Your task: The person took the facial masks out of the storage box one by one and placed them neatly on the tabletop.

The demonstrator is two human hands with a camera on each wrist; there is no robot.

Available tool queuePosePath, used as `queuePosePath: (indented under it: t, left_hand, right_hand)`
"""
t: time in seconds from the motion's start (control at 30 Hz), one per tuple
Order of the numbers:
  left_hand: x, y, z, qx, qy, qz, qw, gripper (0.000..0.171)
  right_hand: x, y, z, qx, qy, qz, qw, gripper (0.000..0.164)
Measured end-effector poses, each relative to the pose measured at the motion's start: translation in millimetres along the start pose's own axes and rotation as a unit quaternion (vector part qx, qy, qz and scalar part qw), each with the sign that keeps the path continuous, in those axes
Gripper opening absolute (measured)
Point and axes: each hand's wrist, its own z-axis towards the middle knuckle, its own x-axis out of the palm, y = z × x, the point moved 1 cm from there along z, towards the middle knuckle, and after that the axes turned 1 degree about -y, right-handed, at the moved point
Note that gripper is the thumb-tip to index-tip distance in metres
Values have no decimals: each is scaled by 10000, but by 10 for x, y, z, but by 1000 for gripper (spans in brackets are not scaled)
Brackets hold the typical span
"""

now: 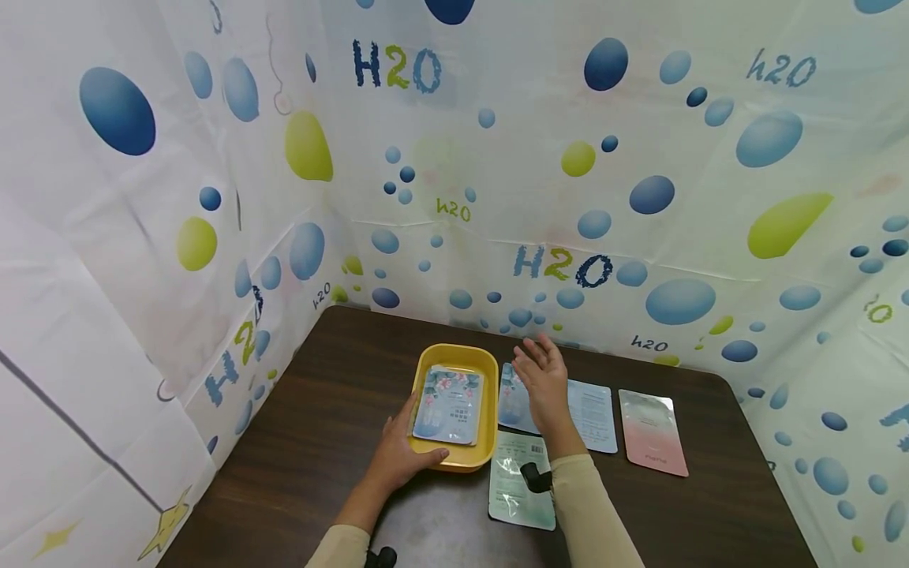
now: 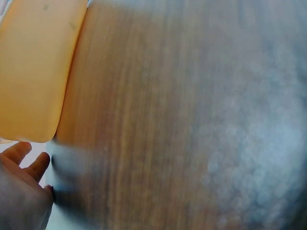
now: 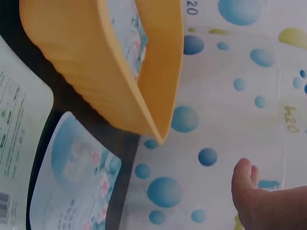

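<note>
A yellow plastic tray (image 1: 488,410) stands on the table with a pale blue, flower-printed sheet mask packet (image 1: 449,406) lying flat inside it. My left hand (image 1: 398,454) holds the tray at its near left corner, thumb at the front rim and fingers along the left wall. In the left wrist view, fingers (image 2: 38,167) show close to the tray's end. Raised to the right of the tray, my right hand (image 1: 545,386) holds nothing, its fingers extended. Below it lies another blue flower-printed packet (image 1: 513,402), partly covered by the hand in the head view.
Also on the dark wooden table (image 1: 284,465) are a green packet (image 1: 517,473) in front, a pale blue printed packet (image 1: 592,416) behind the right forearm and a pink-and-silver packet (image 1: 653,434) farther right. A white patterned curtain (image 1: 497,197) hangs behind and along both sides.
</note>
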Motion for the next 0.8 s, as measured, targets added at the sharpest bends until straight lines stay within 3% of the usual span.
queuePosePath:
  t: [0.5,0.8]
  left_hand:
    - [17,35,4,-62,-22,80,9999,122]
    - [13,27,13,-64,18,76,9999,120]
  right_hand:
    - [337,-246,1,312,200,-318,9988,69]
    - [489,-536,-69,563,185,-472,9971,68]
